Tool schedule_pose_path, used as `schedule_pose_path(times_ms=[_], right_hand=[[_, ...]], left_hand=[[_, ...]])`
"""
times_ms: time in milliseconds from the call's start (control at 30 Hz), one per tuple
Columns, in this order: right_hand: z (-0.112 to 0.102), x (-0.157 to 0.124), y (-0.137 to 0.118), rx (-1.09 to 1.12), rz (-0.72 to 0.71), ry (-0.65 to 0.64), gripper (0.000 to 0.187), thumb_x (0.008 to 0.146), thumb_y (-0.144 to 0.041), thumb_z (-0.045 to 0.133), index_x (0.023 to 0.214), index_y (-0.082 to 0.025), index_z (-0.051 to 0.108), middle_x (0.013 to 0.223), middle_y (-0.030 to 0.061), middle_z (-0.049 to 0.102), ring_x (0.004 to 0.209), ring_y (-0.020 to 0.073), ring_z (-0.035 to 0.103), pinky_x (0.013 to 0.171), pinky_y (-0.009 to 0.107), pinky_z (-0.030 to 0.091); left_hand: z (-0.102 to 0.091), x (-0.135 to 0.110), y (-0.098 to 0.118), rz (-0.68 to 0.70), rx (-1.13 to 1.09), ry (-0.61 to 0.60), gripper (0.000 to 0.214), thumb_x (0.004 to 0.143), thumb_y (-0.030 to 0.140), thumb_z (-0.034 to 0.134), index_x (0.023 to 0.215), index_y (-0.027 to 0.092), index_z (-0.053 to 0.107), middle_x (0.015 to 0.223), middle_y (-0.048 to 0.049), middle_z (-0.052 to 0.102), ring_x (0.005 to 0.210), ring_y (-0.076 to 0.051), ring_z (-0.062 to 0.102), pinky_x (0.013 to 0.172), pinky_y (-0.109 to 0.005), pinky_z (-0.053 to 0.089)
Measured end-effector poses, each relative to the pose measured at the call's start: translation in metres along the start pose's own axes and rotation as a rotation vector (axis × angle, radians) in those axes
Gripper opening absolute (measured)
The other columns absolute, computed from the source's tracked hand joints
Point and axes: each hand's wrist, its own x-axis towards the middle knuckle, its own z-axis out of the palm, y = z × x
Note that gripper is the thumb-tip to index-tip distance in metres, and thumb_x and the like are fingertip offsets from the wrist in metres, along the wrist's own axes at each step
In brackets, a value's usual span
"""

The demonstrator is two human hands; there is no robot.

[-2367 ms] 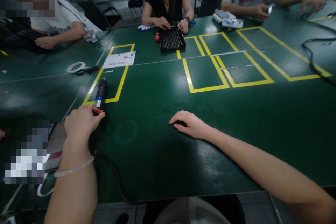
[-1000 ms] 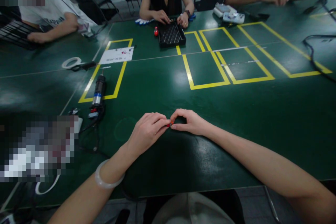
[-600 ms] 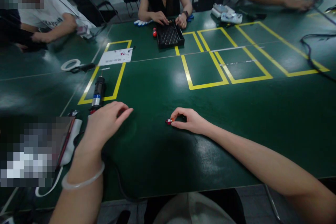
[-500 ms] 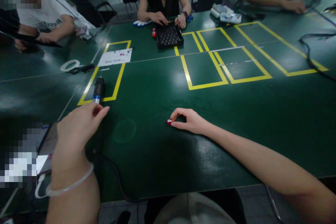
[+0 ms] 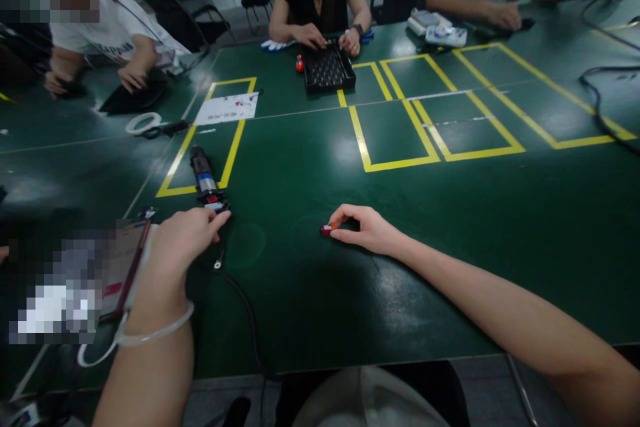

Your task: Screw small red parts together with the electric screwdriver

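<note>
My left hand (image 5: 186, 237) reaches to the near end of a black and blue cylindrical tool (image 5: 204, 178) that lies on the green table (image 5: 310, 167). Its fingertips pinch the tool's end where a black cable (image 5: 240, 307) joins. My right hand (image 5: 364, 228) rests on the table near the middle. Thumb and forefinger are closed on a small red and orange part (image 5: 327, 229). A pale bangle sits on my left wrist.
Yellow tape rectangles (image 5: 395, 127) mark the table. A black tray (image 5: 327, 70) lies in front of a person across the table. A white sheet (image 5: 227, 109), a tape roll (image 5: 141, 123) and a cable (image 5: 597, 107) lie farther off. Other people sit around.
My left hand passed the small red part to my right hand, then swung left to the tool's end. The tool has turned and shifted. My right hand stayed put.
</note>
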Motion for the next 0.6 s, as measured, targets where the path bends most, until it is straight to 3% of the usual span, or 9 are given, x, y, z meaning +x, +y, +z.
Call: schedule_pose_path(times_ms=[67,200,400,600], right_hand=[[0.0,0.0,0.0,-0.011,-0.007,0.011,0.014,0.084,-0.027,0.067,0.092,-0.016,0.065,0.089,0.0034,0.069,0.084,0.0163,0.064,0.08,0.03,0.05],[0.0,0.001,0.0,-0.048,-0.018,0.054,0.013,0.085,-0.025,0.065,0.095,-0.016,0.065,0.092,0.0041,0.069,0.085,0.0162,0.064,0.079,0.03,0.051],[-0.003,0.002,0.004,-0.181,-0.074,0.134,0.012,0.087,-0.021,0.062,0.098,-0.017,0.065,0.094,0.0051,0.068,0.086,0.0165,0.064,0.081,0.03,0.051],[-0.006,0.004,0.011,-0.383,-0.109,0.195,0.011,0.089,-0.021,0.061,0.099,-0.018,0.064,0.094,0.0059,0.068,0.088,0.0185,0.062,0.083,0.033,0.046]], left_hand=[[0.003,-0.005,0.03,-0.052,0.144,0.096,0.054,0.092,0.06,0.031,0.087,0.019,0.067,0.076,-0.0152,0.068,0.075,-0.033,0.066,0.067,-0.04,0.047],[0.009,-0.016,0.073,0.062,0.207,0.175,0.054,0.096,0.054,0.025,0.093,0.018,0.065,0.08,-0.0166,0.069,0.073,-0.034,0.068,0.061,-0.037,0.045],[0.025,-0.035,0.109,0.261,0.181,0.249,0.048,0.099,0.049,0.028,0.089,0.017,0.062,0.075,-0.0106,0.07,0.07,-0.027,0.068,0.057,-0.027,0.041],[0.04,-0.057,0.134,0.59,0.079,0.292,0.037,0.099,0.041,0.038,0.083,0.016,0.061,0.076,-0.0075,0.07,0.067,-0.021,0.067,0.052,-0.025,0.036]])
